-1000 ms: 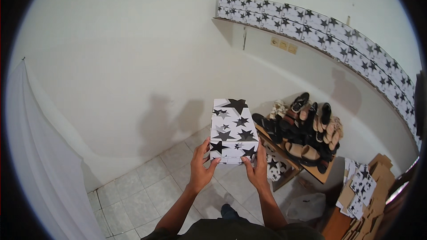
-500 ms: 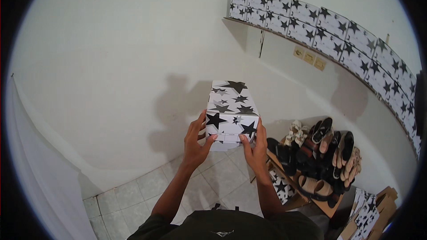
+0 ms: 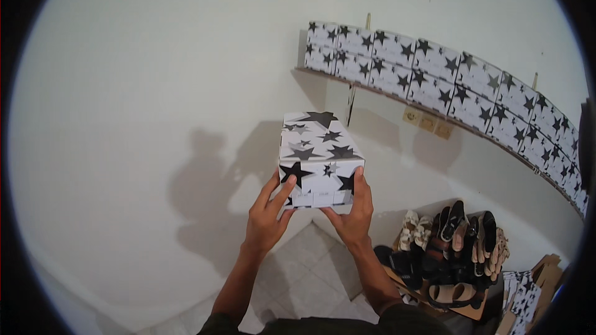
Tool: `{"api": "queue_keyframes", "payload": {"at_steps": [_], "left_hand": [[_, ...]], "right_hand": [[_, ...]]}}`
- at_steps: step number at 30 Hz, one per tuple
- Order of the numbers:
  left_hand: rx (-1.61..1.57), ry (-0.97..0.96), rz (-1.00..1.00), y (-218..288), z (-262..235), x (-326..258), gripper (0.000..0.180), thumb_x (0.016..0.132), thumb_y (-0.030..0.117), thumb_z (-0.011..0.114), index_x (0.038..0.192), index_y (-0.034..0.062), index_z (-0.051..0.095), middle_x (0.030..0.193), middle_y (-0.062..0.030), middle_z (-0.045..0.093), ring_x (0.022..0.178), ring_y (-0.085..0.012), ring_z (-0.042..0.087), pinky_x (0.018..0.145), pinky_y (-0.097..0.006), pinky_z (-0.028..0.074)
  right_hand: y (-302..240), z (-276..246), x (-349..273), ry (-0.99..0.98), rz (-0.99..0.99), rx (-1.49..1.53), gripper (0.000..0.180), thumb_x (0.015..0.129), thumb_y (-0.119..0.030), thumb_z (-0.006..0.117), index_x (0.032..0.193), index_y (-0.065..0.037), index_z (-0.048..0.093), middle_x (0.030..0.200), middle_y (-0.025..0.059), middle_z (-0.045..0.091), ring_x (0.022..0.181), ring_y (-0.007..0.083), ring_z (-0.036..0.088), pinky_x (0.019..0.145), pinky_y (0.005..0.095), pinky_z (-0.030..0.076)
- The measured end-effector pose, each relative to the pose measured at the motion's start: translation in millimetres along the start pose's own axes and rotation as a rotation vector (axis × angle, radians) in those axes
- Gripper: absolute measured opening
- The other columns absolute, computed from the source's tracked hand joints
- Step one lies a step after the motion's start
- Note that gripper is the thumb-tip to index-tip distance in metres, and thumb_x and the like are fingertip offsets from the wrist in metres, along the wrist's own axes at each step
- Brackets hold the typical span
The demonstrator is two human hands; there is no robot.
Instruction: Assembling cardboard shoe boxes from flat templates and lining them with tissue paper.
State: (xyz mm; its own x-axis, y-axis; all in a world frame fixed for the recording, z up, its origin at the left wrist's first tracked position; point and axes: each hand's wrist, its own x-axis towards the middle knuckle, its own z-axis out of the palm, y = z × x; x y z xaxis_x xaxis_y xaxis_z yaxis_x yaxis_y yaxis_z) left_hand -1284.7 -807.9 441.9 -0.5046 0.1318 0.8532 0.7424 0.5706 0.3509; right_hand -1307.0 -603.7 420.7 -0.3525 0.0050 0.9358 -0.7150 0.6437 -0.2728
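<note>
A closed white shoe box (image 3: 320, 146) with black and grey stars is held up in front of me, off any surface. My left hand (image 3: 267, 214) grips its near left side, one finger lying against the front face and the thumb below. On the opposite side, my right hand (image 3: 355, 214) supports the near right corner, with its thumb under the bottom edge. The far end of the box and its underside are hidden.
Two stacked rows of matching star-patterned boxes (image 3: 434, 68) line a wall shelf (image 3: 388, 92) at the upper right. Below it are wall sockets (image 3: 427, 121). Several sandals and shoes (image 3: 456, 236) crowd a wooden rack at lower right, beside folded cardboard (image 3: 543, 282).
My grip has shifted: the thumbs have left the front face for the lower edge, and a left finger now rests on the front. The shelf sits lower in view.
</note>
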Motion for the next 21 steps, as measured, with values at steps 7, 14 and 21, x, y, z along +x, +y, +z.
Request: {"api": "queue_keyframes", "payload": {"at_steps": [7,14,21], "left_hand": [[-0.088,0.101,0.172,-66.0,-54.5,83.6,0.076,0.07,-0.012,0.08,0.14,0.0092,0.059,0.145,-0.0251,0.053,0.123,-0.036,0.062,0.087,-0.037,0.059],[-0.144,0.18,0.332,-119.0,-80.1,168.6,0.076,0.069,-0.011,0.08,0.139,0.0138,0.061,0.146,-0.0253,0.051,0.121,-0.0374,0.063,0.09,-0.039,0.058],[-0.144,0.272,0.53,-150.5,-56.9,269.5,0.08,0.073,-0.014,0.075,0.145,0.0116,0.053,0.145,-0.0087,0.057,0.132,-0.0306,0.056,0.085,-0.036,0.064]], "right_hand": [[-29.2,69.9,86.5,0.149,-0.102,-0.068,0.122,0.058,-0.016,0.097,0.156,0.003,0.027,0.137,0.0301,0.052,0.106,0.0408,0.058,0.087,0.0453,0.05],[-36.8,120.5,165.3,0.297,-0.218,-0.183,0.123,0.057,-0.013,0.097,0.155,0.005,0.026,0.132,0.0285,0.054,0.102,0.0395,0.058,0.084,0.0443,0.05],[-6.8,134.8,245.4,0.372,-0.266,-0.267,0.124,0.059,-0.005,0.096,0.158,0.002,0.022,0.149,0.0266,0.045,0.128,0.0407,0.054,0.105,0.0441,0.046]]}}
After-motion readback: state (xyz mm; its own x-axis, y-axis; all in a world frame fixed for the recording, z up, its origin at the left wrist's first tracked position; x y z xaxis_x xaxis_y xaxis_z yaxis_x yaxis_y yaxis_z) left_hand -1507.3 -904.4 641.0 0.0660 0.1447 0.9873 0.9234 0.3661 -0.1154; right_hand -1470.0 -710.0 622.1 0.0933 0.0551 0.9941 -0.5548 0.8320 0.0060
